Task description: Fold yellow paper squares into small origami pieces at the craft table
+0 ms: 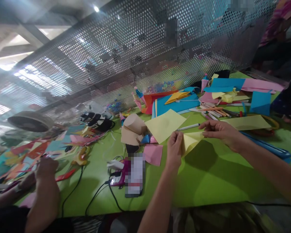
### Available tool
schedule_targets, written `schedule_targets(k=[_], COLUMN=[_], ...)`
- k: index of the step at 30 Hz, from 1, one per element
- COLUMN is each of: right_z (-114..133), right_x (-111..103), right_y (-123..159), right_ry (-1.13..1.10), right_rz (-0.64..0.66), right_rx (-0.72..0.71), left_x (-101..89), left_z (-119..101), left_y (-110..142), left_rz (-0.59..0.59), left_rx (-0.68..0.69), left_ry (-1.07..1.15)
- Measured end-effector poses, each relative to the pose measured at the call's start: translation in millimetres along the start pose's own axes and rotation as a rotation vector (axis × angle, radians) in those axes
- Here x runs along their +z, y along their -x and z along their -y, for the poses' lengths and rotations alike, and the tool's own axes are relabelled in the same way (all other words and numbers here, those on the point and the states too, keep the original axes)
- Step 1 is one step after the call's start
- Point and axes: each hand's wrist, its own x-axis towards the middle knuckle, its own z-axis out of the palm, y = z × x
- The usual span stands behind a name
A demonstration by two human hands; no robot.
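Observation:
A folded sheet of pale yellow paper [190, 142] is held up between both hands, over the green table [208, 184]. My left hand [175, 147] pinches its left side, fingers closed. At the paper's upper right corner, my right hand [215, 132] has thumb and fingertips pressed together on the edge. Just behind lies a marker pen [189, 127] with a dark cap. Another flat yellow sheet [166, 124] rests to the left of the pen, and a pink paper square [153, 154] lies left of my left hand.
A purple power strip [120, 174] with black cables sits beside a phone-like object [135, 176]. A co-worker's hands [46, 165] are at the left, near a yellow glue gun [81, 157]. Pens [215, 111] and coloured paper [260, 103] crowd the back right. A perforated metal panel [145, 48] stands behind.

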Motion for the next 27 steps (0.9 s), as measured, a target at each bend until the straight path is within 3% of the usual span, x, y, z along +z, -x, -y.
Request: schedule_targets(k=[10, 27], right_z=[-8.1, -5.4], right_x=[-0.4, 5.4], right_y=[-3.2, -1.3], right_ry=[-0.099, 0.181], right_rz=[-0.14, -0.063], right_rx=[0.016, -0.039], left_x=[3.6, -1.8], left_z=[-2.0, 3.9], left_y=[2.2, -2.4], left_rz=[-0.023, -0.023], left_rx=[0.055, 0.003], left_ry=[-0.101, -0.067])
